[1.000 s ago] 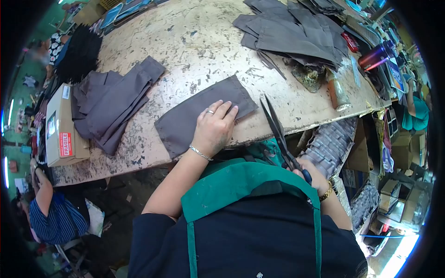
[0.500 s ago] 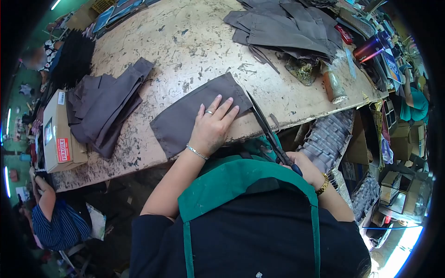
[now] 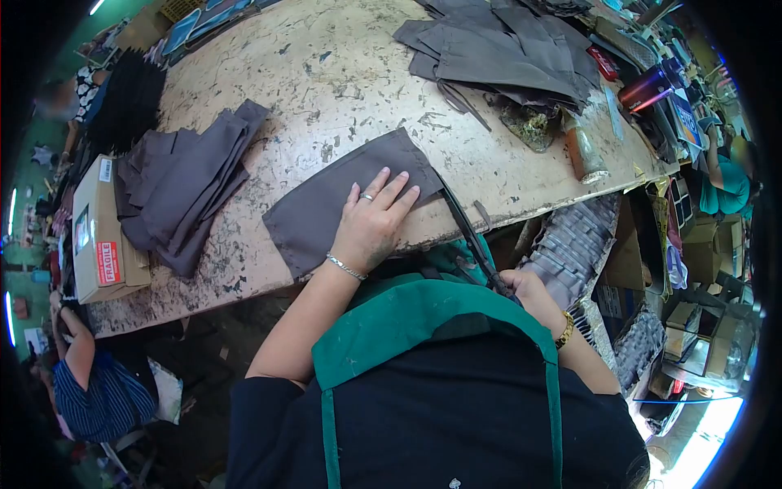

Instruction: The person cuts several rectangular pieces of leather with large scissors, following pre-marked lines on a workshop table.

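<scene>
My left hand (image 3: 371, 224) lies flat with spread fingers on a dark grey-brown fabric piece (image 3: 314, 213), pressing it against the worn table (image 3: 342, 81). A ring and a bracelet are on this hand and wrist. My right hand (image 3: 529, 292) is wrapped round the handles of long dark scissors (image 3: 467, 228) near the table's front edge. Their blades point up and left, and the tips reach the right edge of the fabric. The handles are partly hidden by my fingers. A thin fabric strip (image 3: 481, 214) lies just right of the blades.
Left of the fabric sits a stack of similar pieces (image 3: 191, 183) against a cardboard box (image 3: 114, 236). A larger pile (image 3: 505, 53) lies at the back right, near a purple bottle (image 3: 652, 84) and a cylindrical object (image 3: 583, 151). Other people are at the left and right.
The scissor blades have come together, and my right hand's fingers have closed further round the handles. My left hand and the fabric stay in place.
</scene>
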`<state>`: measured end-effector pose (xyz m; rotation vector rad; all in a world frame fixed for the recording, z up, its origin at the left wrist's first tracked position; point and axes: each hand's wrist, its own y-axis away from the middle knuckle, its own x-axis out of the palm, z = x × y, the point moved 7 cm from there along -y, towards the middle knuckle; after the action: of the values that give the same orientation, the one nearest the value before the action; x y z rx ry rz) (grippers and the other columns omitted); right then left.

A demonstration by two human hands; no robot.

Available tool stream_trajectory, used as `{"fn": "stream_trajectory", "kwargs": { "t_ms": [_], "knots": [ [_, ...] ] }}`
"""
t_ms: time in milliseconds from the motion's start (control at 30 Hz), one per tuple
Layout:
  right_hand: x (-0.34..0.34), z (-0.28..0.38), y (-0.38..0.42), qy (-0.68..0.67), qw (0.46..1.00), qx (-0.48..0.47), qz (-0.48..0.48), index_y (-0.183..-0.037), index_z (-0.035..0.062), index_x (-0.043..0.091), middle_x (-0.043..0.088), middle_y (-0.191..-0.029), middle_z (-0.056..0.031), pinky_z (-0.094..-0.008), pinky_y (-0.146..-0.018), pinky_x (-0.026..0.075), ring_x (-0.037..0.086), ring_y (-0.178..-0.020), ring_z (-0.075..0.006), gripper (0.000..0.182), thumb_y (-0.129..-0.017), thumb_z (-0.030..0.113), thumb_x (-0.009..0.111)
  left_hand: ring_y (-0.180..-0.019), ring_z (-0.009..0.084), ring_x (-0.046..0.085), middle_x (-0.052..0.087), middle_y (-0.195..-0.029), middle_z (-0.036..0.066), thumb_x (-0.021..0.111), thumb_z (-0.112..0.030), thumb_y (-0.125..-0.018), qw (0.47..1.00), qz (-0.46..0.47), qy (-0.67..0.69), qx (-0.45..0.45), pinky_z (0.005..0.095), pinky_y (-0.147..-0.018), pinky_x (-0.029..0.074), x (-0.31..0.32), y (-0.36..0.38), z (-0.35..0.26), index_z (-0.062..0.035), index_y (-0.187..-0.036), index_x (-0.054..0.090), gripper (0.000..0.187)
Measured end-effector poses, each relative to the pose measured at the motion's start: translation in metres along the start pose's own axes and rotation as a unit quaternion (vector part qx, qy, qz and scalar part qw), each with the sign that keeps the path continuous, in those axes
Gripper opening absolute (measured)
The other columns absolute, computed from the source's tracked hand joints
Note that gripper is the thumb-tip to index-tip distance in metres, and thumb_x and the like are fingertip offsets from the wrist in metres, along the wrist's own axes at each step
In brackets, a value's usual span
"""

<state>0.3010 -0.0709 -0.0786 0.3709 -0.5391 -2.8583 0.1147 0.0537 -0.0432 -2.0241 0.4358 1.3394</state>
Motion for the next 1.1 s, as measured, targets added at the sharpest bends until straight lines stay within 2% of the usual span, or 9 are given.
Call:
{"fn": "stream_trajectory", "kwargs": {
  "t_ms": [267,600,700,767,967,1100],
  "knots": [
    [0.006,0.025,-0.011,-0.057,0.997,0.030,0.053,-0.073,-0.0004,0.055,0.051,-0.061,0.0029,-0.0223,-0.050,0.038,0.044,-0.059,-0.0036,0.036,-0.077,0.033,0.067,-0.118,0.0269,0.044,0.048,-0.125,0.005,0.058,-0.010,-0.075,0.999,0.026,0.027,0.019,0.0560,-0.088,0.039,-0.002,0.005,-0.008,-0.0161,-0.112,0.055,0.038],
    [0.009,0.010,-0.009,-0.021,0.999,0.028,0.009,-0.073,-0.0006,0.054,0.050,-0.061,0.0042,-0.0219,-0.048,0.037,0.043,-0.060,-0.0011,0.029,-0.077,0.025,0.069,-0.118,0.0274,0.044,0.048,-0.125,0.005,0.058,-0.009,-0.074,0.999,0.021,0.040,0.011,0.0560,-0.089,0.038,-0.003,0.005,-0.006,-0.0155,-0.112,0.056,0.038],
    [0.010,0.009,-0.010,-0.088,0.996,0.034,0.009,-0.072,-0.0001,0.054,0.050,-0.061,0.0039,-0.0221,-0.048,0.037,0.042,-0.059,-0.0014,0.031,-0.077,0.027,0.069,-0.118,0.0274,0.044,0.049,-0.124,0.005,0.058,-0.009,-0.075,0.999,0.018,0.045,0.010,0.0560,-0.089,0.038,-0.003,0.006,-0.006,-0.0154,-0.111,0.056,0.037],
    [0.006,0.015,-0.012,-0.011,0.999,0.023,0.031,-0.071,0.0002,0.054,0.051,-0.060,0.0027,-0.0225,-0.048,0.038,0.044,-0.059,-0.0024,0.036,-0.076,0.033,0.069,-0.117,0.0271,0.045,0.049,-0.124,0.005,0.057,-0.009,-0.076,0.998,0.027,0.061,0.011,0.0560,-0.089,0.038,-0.005,0.007,-0.008,-0.0156,-0.111,0.056,0.036],
    [0.008,0.019,-0.018,-0.037,0.998,0.028,0.039,-0.072,0.0009,0.054,0.051,-0.059,0.0018,-0.0222,-0.049,0.039,0.046,-0.057,-0.0041,0.045,-0.075,0.044,0.067,-0.118,0.0267,0.045,0.049,-0.124,0.005,0.056,-0.007,-0.077,0.996,0.035,0.076,0.012,0.0555,-0.090,0.037,-0.007,0.011,-0.015,-0.0165,-0.111,0.057,0.036],
    [0.008,0.018,-0.018,-0.053,0.997,0.031,0.049,-0.072,0.0008,0.054,0.051,-0.060,0.0022,-0.0214,-0.049,0.039,0.046,-0.057,-0.0038,0.046,-0.074,0.045,0.067,-0.118,0.0267,0.045,0.049,-0.124,0.005,0.056,-0.007,-0.077,0.996,0.036,0.080,0.009,0.0553,-0.090,0.037,-0.007,0.012,-0.015,-0.0166,-0.111,0.056,0.036]
  ]
}}
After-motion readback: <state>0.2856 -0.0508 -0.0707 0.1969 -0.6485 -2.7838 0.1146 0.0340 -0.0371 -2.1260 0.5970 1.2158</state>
